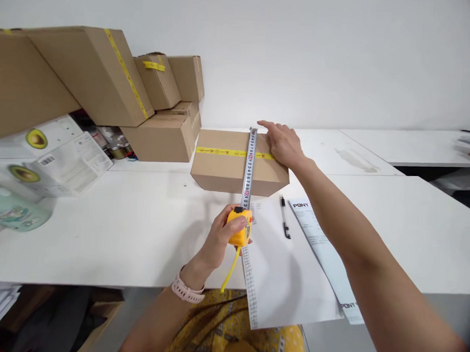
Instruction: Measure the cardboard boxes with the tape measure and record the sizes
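Boxes crowd the left, notebook lies nearer; left hand grips tape measure, partly open right hand touches carton

Tape measure: orange-yellow casing, black detail (strap plain yellow). Cartons: brown, yellow tape strips, red marks. Wristband: pale pink. Table: white. Trousers: mustard, white-dotted.

1. We face a plain white wall.
2. Before us runs a white counter with thin seams and a greyish smudge near its back.
3. We see another white tabletop at right.
4. Below us lies grey floor.
5. Our light casts soft shadows.
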